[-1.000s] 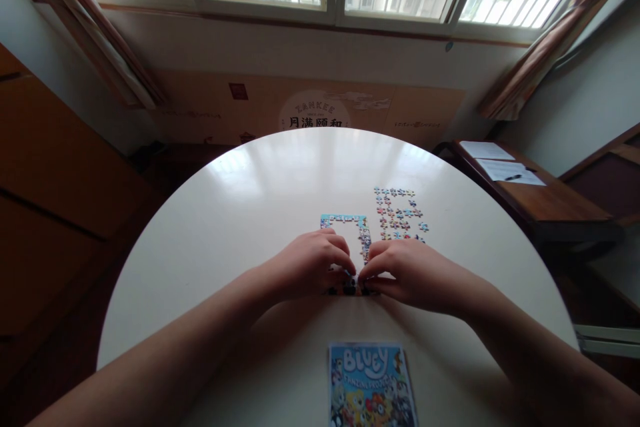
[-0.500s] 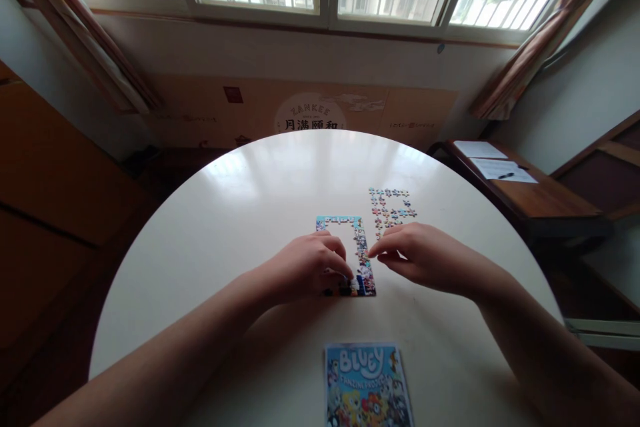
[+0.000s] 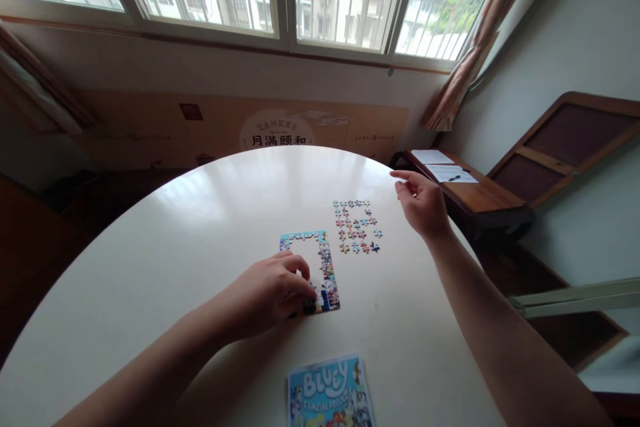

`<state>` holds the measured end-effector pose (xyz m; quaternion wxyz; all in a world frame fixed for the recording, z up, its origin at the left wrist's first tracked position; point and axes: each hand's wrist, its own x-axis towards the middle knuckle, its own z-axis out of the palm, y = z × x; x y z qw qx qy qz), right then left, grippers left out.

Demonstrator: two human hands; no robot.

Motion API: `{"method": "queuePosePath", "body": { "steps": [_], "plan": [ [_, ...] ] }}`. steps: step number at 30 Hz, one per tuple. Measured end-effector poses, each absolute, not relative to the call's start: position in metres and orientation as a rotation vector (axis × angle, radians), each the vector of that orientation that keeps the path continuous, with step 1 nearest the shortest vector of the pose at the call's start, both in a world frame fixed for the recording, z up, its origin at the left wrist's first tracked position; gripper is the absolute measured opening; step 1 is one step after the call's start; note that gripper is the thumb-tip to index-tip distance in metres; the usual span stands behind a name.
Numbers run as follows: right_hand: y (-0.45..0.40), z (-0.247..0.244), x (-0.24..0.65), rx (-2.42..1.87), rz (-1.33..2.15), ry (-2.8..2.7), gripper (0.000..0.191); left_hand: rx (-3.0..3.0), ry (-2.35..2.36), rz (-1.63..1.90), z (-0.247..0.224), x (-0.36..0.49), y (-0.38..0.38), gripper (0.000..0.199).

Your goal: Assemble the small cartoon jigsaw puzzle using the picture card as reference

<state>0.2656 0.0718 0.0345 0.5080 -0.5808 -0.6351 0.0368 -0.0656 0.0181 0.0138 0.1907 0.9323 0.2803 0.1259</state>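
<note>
A partly assembled jigsaw puzzle point(image 3: 327, 267) lies on the white round table, its border joined around a bare middle. My left hand point(image 3: 280, 283) rests over its lower left, fingers bent and tips pressed down on the bottom edge; it covers much of the left side. To the upper right of the puzzle, loose jigsaw pieces point(image 3: 353, 233) lie in loose rows. My right hand point(image 3: 423, 203) is raised to the right of these pieces, near the table's far right edge. Its index finger points left, the other fingers are partly curled, and no piece shows in it.
A picture sheet marked "Bluey" point(image 3: 327, 390) lies at the table's near side. Beyond the edge of the table point(image 3: 165, 260), a wooden side table point(image 3: 480, 193) on the right bears papers point(image 3: 453, 174) and a pen. Windows and a printed cardboard panel point(image 3: 225, 123) are behind.
My right hand has moved from beside the puzzle's right edge up and right, past the loose pieces, uncovering them. My left hand has stayed on the puzzle. The view has turned right.
</note>
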Motion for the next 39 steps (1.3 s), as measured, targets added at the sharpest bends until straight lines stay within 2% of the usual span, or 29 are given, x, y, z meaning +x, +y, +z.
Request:
{"method": "queuePosePath", "body": {
  "steps": [8, 13, 20, 26, 32, 39],
  "plan": [
    [0.099, -0.003, 0.276, -1.657, 0.171, -1.643, 0.044, 2.619, 0.828, 0.282, 0.016, -0.065, 0.017, 0.028],
    [0.103, -0.016, 0.273, -1.723, 0.279, -1.824, 0.044, 2.561, 0.925, 0.428, 0.016, -0.07, 0.022, 0.025],
    [0.1, -0.014, 0.272, -1.872, 0.348, -1.916, 0.045, 2.445, 1.127, 0.728, 0.015, -0.082, 0.036, 0.025],
    [0.097, -0.009, 0.293, -2.061, 0.321, -1.81, 0.036, 2.458, 1.193, 0.85, 0.018, -0.087, 0.04, 0.026],
    [0.096, -0.008, 0.301, -2.055, 0.312, -1.839, 0.052, 2.448, 1.243, 0.89, 0.02, -0.092, 0.043, 0.024],
    [0.1, -0.009, 0.307, -2.122, 0.388, -1.851, 0.031, 2.427, 1.222, 0.912, 0.015, -0.095, 0.045, 0.024]
  ]
}}
